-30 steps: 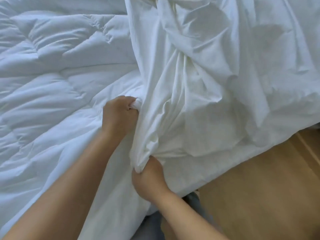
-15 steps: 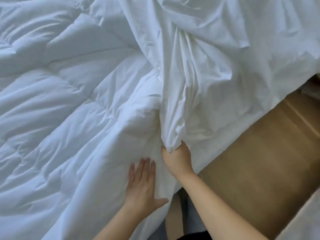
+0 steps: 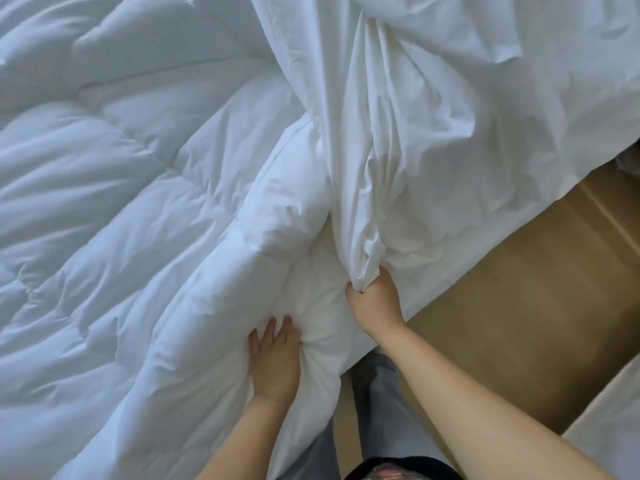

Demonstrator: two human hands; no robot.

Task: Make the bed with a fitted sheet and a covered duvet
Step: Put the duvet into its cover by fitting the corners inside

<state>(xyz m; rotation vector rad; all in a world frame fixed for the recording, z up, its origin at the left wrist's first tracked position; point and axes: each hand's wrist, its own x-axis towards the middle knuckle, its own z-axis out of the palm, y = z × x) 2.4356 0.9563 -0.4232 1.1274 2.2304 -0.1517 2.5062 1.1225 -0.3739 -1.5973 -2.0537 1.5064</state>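
Roughly midway: right hand fingers pinch bunched duvet cover, left hand fingers flat on duvet; most of it uncovered, fitted sheet hidden.

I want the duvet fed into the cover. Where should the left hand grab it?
Probably the puffed near edge of the duvet just ahead of the left hand, approached from the person's side: it bulges into a graspable fold beside the cover bunched in the right hand.
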